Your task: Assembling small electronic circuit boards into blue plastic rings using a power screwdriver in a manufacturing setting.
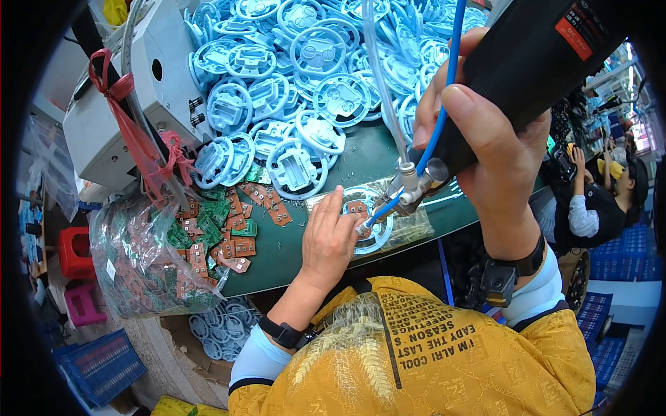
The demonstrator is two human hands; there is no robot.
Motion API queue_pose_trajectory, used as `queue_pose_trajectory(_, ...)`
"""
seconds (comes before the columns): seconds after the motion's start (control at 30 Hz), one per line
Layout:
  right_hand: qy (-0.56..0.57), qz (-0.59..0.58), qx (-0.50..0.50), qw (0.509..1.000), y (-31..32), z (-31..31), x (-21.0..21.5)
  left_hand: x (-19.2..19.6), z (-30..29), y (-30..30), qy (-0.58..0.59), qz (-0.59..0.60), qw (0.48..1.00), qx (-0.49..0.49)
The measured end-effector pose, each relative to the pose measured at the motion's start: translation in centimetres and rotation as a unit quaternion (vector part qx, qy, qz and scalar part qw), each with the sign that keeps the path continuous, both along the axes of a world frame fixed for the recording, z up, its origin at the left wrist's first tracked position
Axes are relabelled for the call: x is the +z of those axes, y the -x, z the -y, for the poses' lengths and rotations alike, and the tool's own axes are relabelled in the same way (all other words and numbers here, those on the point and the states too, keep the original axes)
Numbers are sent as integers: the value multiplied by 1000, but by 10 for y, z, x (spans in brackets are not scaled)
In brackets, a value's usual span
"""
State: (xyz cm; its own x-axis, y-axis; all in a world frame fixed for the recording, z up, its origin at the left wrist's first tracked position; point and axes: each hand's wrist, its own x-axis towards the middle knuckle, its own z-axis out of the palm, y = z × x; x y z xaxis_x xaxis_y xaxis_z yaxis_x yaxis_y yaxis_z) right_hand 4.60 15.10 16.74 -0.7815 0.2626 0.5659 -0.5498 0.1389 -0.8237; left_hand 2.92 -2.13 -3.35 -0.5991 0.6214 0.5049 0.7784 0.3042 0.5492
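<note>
My right hand (496, 142) is wrapped around the body of a black electric screwdriver (534, 66), tilted with its tip down and to the left. A metal fitting, a clear tube and a blue hose are attached near its front end. Below the tip lies a light-blue toy steering wheel (378, 244) with a small brown circuit board (358, 207) in its middle. My left hand (327, 236) presses on the wheel's left side, its fingers close to the tip. Under the wheel is a tape-covered plate (415, 225). The exact tip contact is hidden.
Many light-blue wheels (319, 52) are heaped across the back of the green table (361, 149). Loose green and brown circuit boards (232, 246) spill from a clear bag (121, 256) at left. A white machine (128, 97) stands behind it. Another person (600, 201) sits at far right.
</note>
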Motion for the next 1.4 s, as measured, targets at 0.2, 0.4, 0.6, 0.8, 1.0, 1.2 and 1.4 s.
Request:
queue_pose_trajectory(0.2, -63, 10, -27, 998, -4, 7, -3, -4, -2, -3, 0, 13, 1000, -3)
queue_pose_trajectory(0.4, -22, 6, -17, 1000, 2, 7, 4, -3, 2, -3, -8, -2, 1000, 26)
queue_pose_trajectory(0.6, 157, 6, -44, 987, 1, 19, 43, 5, 35, 11, -64, 119, 982, 135)
queue_pose_trajectory(0.8, 13, 25, -74, 997, 18, 6, 9, 19, 36, -11, 33, 8, 999, 41)
queue_pose_trajectory(1.0, 15, -8, -28, 999, 27, 5, -1, -2, 34, -20, 94, -1, 994, -62)
queue_pose_trajectory(1.2, 35, -12, -35, 999, 28, 9, -1, -4, 34, -19, 86, 5, 994, -71)
queue_pose_trajectory(1.4, 3, -4, -29, 1000, 28, 6, -4, -4, 35, -19, 84, 7, 994, -68)
